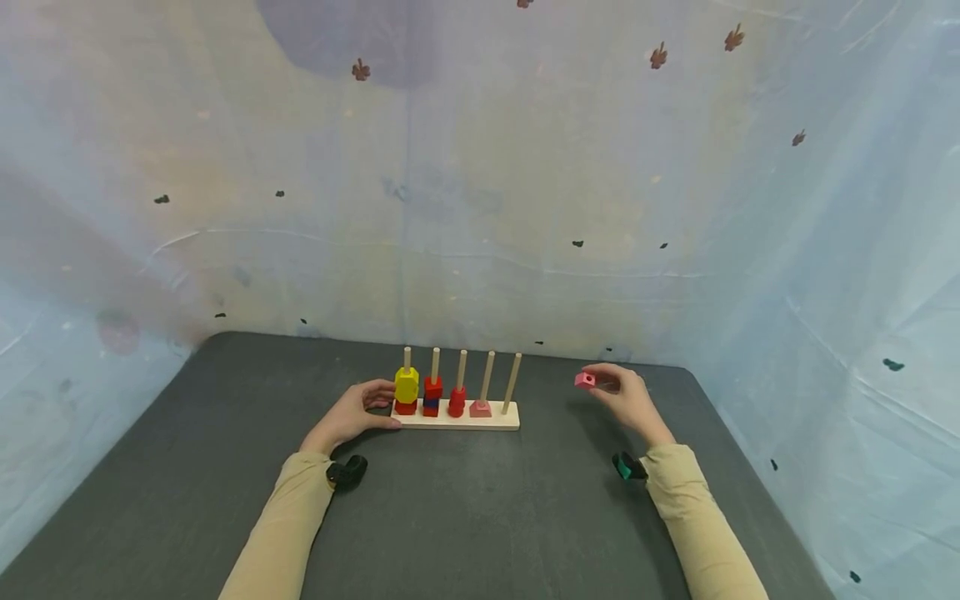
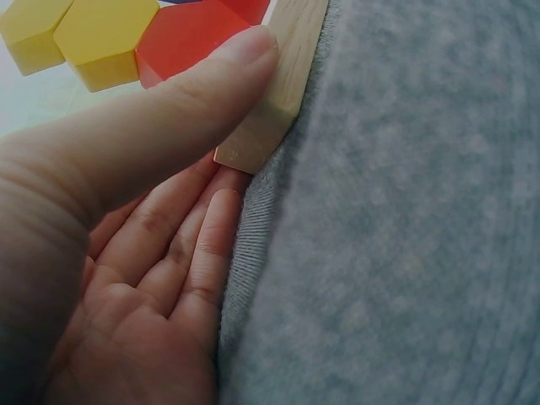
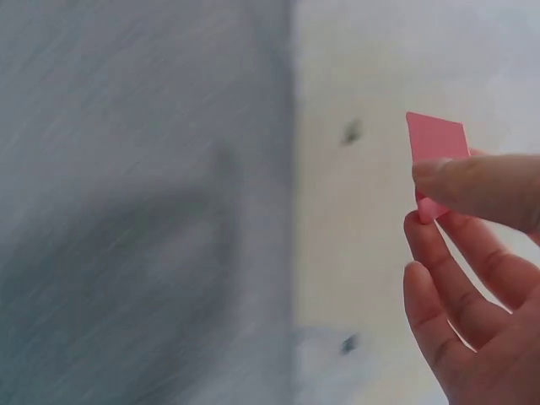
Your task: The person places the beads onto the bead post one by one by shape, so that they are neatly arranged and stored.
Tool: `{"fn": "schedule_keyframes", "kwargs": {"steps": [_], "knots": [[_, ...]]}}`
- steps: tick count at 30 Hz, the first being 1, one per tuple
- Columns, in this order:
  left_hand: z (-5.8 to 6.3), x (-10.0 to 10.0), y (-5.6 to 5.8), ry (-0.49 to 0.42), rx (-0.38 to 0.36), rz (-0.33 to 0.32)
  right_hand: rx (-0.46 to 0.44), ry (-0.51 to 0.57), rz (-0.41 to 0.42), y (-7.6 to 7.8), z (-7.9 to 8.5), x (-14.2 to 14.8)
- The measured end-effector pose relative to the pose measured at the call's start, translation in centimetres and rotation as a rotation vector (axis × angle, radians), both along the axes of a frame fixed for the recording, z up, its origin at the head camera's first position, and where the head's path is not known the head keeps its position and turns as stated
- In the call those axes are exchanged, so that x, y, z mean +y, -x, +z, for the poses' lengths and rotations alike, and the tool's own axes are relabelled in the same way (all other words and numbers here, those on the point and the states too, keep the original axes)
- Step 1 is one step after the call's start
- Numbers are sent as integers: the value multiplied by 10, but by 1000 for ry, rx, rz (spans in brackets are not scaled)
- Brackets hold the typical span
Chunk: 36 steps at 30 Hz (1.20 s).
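Note:
A wooden peg board (image 1: 457, 423) with upright pegs stands on the table. My left hand (image 1: 356, 414) holds its left end, the thumb (image 2: 245, 63) lying along the wood and the fingers around the far side. Yellow blocks (image 1: 407, 386) sit over a red one on the leftmost peg. Rightward come red and dark blue blocks (image 1: 431, 400), red rounded pieces (image 1: 457, 402) and a pink block (image 1: 481, 409) on their pegs. Off to the right, above the table, my right hand (image 1: 626, 402) pinches a small pink block (image 1: 584, 381) with a hole in it, between thumb and fingers.
The rightmost peg (image 1: 512, 385) shows wood along its whole length. A dark grey cloth-like surface covers the table (image 1: 480, 517). Pale sheeting (image 1: 480, 167) hangs behind the table and at its sides. Each wrist wears a dark strap (image 1: 347, 472).

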<state>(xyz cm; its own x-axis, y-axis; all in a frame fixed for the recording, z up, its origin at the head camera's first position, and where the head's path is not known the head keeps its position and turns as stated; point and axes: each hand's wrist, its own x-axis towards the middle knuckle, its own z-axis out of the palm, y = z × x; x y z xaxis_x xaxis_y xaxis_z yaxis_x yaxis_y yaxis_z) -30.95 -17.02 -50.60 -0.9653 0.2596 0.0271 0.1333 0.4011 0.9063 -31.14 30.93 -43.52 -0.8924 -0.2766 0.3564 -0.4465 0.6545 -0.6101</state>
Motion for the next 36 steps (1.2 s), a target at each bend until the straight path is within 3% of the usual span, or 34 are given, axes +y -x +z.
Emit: {"fn": "schedule_keyframes", "kwargs": {"steps": [9,16,24,29,36], "knots": [[-1,-2,0,-5,21,-12,122,168,103,-9,55,-49],[-1,-1,1,7,21,-12,89,238,261,-35,96,-98],[-2,0,1,5,20,-13,-2,248,371,-33,96,-129],[-1,2,0,5,17,-13,-34,217,385,-29,90,-139],[1,1,1,-3,25,-19,-121,273,375,-21,83,-145]]}}
